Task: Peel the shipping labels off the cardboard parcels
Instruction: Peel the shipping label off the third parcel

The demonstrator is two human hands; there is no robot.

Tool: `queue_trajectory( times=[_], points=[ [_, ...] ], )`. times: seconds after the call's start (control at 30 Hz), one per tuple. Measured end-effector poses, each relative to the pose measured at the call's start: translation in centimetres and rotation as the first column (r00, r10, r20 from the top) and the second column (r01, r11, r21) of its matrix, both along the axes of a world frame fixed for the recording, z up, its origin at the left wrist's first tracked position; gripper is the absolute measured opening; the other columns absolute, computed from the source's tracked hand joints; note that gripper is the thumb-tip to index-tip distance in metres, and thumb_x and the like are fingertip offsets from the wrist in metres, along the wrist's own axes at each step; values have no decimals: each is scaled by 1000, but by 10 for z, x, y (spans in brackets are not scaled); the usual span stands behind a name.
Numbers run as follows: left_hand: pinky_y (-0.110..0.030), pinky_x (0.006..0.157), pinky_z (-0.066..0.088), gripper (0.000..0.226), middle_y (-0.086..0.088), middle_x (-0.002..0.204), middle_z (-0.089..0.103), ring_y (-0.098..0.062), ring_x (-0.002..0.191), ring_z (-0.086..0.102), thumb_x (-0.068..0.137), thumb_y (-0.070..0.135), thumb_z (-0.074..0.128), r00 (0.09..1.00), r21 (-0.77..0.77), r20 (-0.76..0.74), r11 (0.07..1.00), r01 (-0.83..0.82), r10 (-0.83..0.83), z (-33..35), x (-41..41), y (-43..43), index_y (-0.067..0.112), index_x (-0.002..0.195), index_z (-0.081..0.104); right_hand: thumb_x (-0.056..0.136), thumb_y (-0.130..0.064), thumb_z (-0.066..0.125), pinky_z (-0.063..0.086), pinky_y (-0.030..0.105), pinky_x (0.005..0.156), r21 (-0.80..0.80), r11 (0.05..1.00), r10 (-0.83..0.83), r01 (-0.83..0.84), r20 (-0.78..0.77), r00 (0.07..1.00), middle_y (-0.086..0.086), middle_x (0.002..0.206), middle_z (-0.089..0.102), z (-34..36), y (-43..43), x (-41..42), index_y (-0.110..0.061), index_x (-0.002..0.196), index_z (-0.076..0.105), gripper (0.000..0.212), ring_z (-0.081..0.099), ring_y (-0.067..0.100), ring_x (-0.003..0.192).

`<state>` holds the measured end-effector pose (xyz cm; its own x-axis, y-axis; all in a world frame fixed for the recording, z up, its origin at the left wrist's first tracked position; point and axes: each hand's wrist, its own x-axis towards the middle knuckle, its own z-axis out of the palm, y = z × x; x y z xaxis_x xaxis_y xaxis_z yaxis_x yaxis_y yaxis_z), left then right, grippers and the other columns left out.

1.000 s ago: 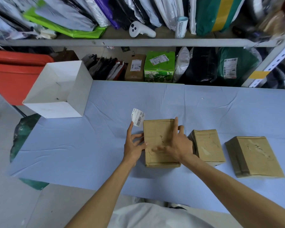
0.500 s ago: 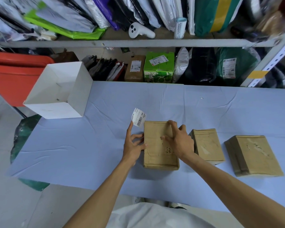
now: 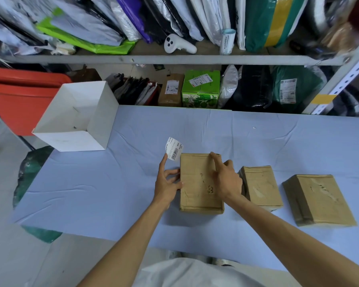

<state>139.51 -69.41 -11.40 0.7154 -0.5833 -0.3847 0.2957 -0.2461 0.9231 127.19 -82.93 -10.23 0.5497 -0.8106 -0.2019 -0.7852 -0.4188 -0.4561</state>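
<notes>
Bracing the nearest cardboard parcel (image 3: pixel 195 179) on the blue-covered desk (image 3: pixel 112 183), the left hand (image 3: pixel 167 183) rests against the parcel's left edge, thumb & loosely curled fingers touching the side wall. Its index finger points straight up w/ a peeled shipping label (image 3: pixel 174 149) stuck to the tip. The label stands clear of the parcel, just past its far left corner, barcode side toward the camera. That hand is relaxed, fingers apart, clamped on nothing. The right hand (image 3: pixel 226 179) lies on the parcel's top, fingers fairly straight, index finger reaching to the far right corner, resting w/o a grip. Parcel top is plain brown card w/ scuffs. 2nd parcel (image 3: pixel 259 186) sits just beside it on the right, 3rd parcel (image 3: pixel 317 198) further right & apart. An open white box (image 3: pixel 77 119) stands at the desk's far left corner. The shelf (image 3: pixel 174 59) behind carries mailer bags & a white controller (image 3: pixel 178 45)
</notes>
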Motion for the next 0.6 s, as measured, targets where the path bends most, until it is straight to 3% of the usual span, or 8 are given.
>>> queue_trajectory(
  times=[0.1, 0.23, 0.33, 0.43, 0.5, 0.6],
  points=[
    [-40, 87, 57, 102, -5, 112, 65, -12, 101, 66, 74, -14, 70, 1000, -6, 10, 1000, 11, -11, 1, 3, -2, 41, 147, 25, 98, -12, 31, 44, 33, 61, 16, 1000, -6, 7, -23, 1000, 5, 117, 41, -2, 0, 0, -51, 144, 11, 64, 57, 25, 76],
    [-35, 93, 52, 79, -6, 114, 59, -16, 110, 60, 78, -5, 72, 993, 17, 102, 998, -59, 57, 8, 12, -9, 36, 138, 40, 91, 0, 38, 43, 35, 58, -25, 1000, 5, -6, -41, 999, 11, 120, 39, 1, -3, 3, -37, 148, 11, 74, 55, 29, 76],
    [-21, 83, 50, 59, -7, 122, 52, -19, 117, 53, 79, -2, 72, 977, 21, 180, 993, -119, 114, 14, 21, -15, 33, 123, 54, 84, 5, 44, 45, 36, 63, -63, 998, 22, -26, -55, 998, 13, 126, 39, 6, -6, 4, -28, 148, 17, 77, 53, 30, 91],
    [-13, 72, 50, 38, -5, 123, 57, -17, 118, 52, 81, 4, 73, 961, -8, 241, 991, -137, 135, 25, 27, -22, 27, 107, 60, 85, 1, 50, 49, 37, 74, -170, 967, 186, -188, -27, 982, 10, 136, 39, 10, -5, 5, -24, 148, 24, 72, 43, 28, 118],
    [-11, 69, 51, 29, -4, 115, 63, -19, 111, 58, 81, 4, 72, 958, -58, 247, 989, -138, 148, 35, 28, -28, 22, 100, 60, 88, -6, 52, 49, 36, 77, -222, 934, 293, -279, 30, 956, 7, 136, 41, 16, -3, 9, -23, 147, 28, 66, 41, 26, 122],
    [-19, 69, 53, 26, -4, 105, 66, -17, 97, 63, 81, 3, 72, 965, -69, 227, 990, -120, 133, 45, 27, -38, 18, 98, 59, 92, -19, 54, 51, 35, 74, -242, 928, 326, -282, 170, 930, 6, 133, 43, 27, -2, 16, -23, 145, 32, 58, 46, 23, 116]
  ],
)
